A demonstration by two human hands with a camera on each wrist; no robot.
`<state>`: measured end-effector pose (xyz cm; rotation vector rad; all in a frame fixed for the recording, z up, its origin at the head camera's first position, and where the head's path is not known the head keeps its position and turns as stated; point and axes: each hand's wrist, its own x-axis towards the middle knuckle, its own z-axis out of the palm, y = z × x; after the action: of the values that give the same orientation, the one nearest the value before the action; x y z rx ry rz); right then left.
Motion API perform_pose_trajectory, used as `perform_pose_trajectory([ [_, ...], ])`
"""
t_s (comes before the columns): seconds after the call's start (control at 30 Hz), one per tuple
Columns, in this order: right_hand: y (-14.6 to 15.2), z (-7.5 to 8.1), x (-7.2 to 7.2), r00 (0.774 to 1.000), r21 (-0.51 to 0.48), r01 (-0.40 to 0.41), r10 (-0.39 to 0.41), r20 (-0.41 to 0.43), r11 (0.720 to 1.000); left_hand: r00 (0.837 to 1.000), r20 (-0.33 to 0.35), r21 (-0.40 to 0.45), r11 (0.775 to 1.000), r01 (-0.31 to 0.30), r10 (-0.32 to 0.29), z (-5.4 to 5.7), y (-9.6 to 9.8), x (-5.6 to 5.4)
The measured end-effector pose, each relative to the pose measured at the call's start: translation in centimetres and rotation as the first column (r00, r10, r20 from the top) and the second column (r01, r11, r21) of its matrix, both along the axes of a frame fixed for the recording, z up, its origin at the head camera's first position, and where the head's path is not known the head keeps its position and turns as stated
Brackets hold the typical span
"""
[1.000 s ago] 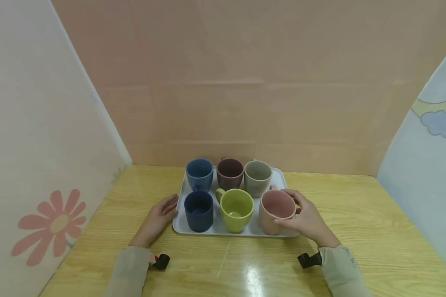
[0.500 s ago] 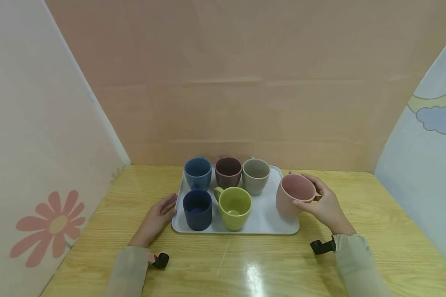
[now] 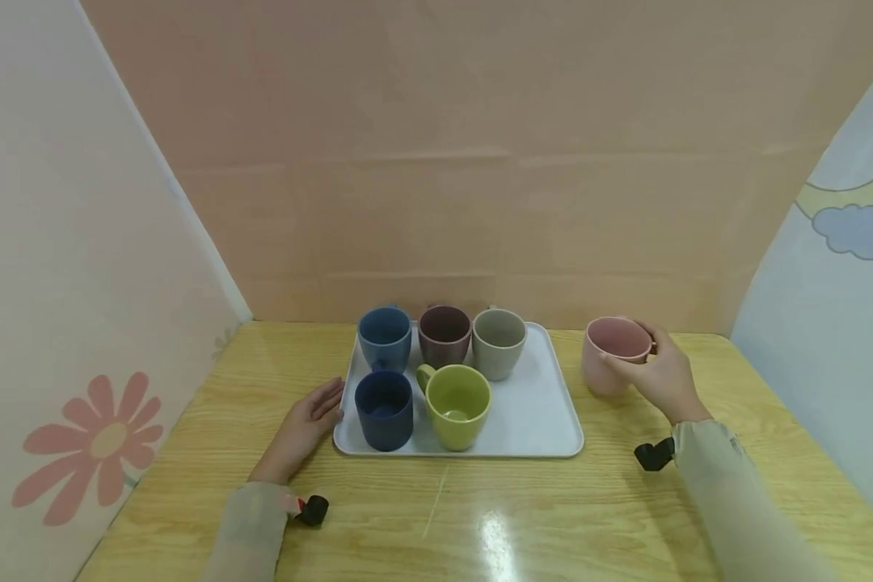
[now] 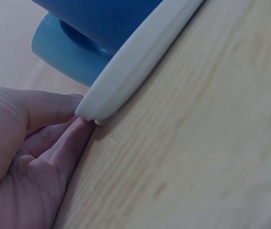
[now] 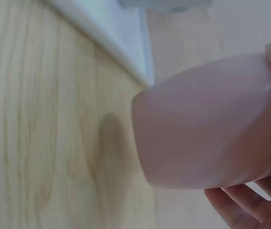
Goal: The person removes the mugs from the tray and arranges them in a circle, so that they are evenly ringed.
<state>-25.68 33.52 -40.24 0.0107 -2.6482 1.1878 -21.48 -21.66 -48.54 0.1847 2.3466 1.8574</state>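
Note:
My right hand (image 3: 668, 378) grips a pink mug (image 3: 600, 369) by its rim and side, to the right of the white tray (image 3: 534, 416). In the right wrist view the pink mug's base hangs over the wood, with its shadow below. At the tray's left edge is my left hand (image 3: 298, 430); in the left wrist view its thumb (image 4: 54, 106) and fingers pinch the tray's rim (image 4: 126, 71). A navy mug (image 3: 384, 420) and a yellow-green mug (image 3: 457, 408) stand in the tray's front row.
Along the tray's back stand a blue mug (image 3: 385, 343), a dark mauve mug (image 3: 445, 343) and a grey mug (image 3: 499, 347). Under everything is a wooden table (image 3: 393, 517). A peach back wall (image 3: 436, 202) rises behind it, with pale panels at both sides.
The pink mug has left the tray's front right corner, carried by my right hand rightward and away past the tray's edge. My left hand has stayed at the tray.

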Motion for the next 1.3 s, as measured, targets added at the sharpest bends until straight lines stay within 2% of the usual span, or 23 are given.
perform_pose_trajectory([
  [0.1,0.8,-0.5,-0.9,0.999,0.01,0.033,-0.033,0.019,0.999,1.0,-0.002,0.0,1.0,-0.004,0.004,0.0,-0.1,0.2],
  [0.27,2.0,-1.4,-2.1,0.995,-0.019,0.099,-0.099,0.003,0.995,1.0,-0.002,0.011,1.0,-0.013,0.013,0.1,0.0,0.4],
  [0.4,2.8,-1.4,-2.8,0.989,-0.028,0.147,-0.147,0.015,0.989,1.0,-0.007,0.026,1.0,-0.008,0.008,-0.1,0.1,0.3],
  [0.73,4.5,-1.2,-4.5,0.978,-0.057,0.194,-0.189,0.089,0.979,1.0,0.007,0.022,1.0,-0.014,0.014,0.1,0.3,0.2],
  [0.97,5.1,-0.9,-4.5,0.979,-0.092,0.173,-0.161,0.126,0.981,1.0,0.006,0.023,1.0,-0.016,0.016,0.2,0.1,0.2],
  [1.17,5.2,-0.8,-4.7,0.989,-0.108,0.097,-0.084,0.12,0.989,1.0,-0.005,0.025,0.999,-0.021,0.021,0.1,-0.2,0.1],
  [1.3,5.0,-1.0,-4.5,0.987,-0.054,0.128,-0.122,0.104,0.99,1.0,-0.001,0.037,0.999,-0.016,0.016,0.0,-0.1,0.0],
])
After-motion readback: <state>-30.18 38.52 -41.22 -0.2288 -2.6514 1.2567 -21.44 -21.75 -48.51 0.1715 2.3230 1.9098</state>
